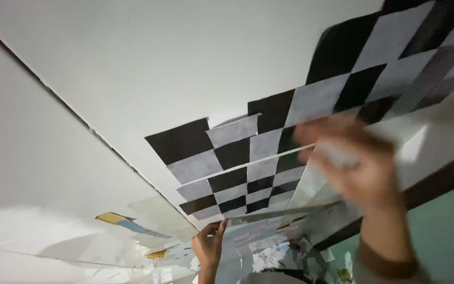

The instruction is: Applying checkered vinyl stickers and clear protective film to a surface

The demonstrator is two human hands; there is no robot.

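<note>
Looking up at a white ceiling w/ a black-and-white checkered paper sheet pasted flat against it, running from upper right down toward centre. Left hand raised at bottom centre, fingers pointing up and pressed vs. the lower edge of a second checkered strip just below the big sheet; fingers close together, thumb side tucked, not wrapped round anything visible. Right hand raised at right, heavily motion-blurred, fingers spread fairly wide over the right part of the checkered strips; something pale seems to sit btwn the fingers, poss. a paper edge, but too smeared to tell if gripped or only touched. Brown sleeve cuff at the right wrist. Dark seam line cutting diagonally across the ceiling from upper left down to the papers. Lower left: more loose pale sheets overlapping on the ceiling, incl. a yellow-and-blue scrap and a small yellow bit. Below the hands, torn printed scraps layered near the wall edge. Dark brown trim band along ceiling edge at right, pale green wall under it.
</note>
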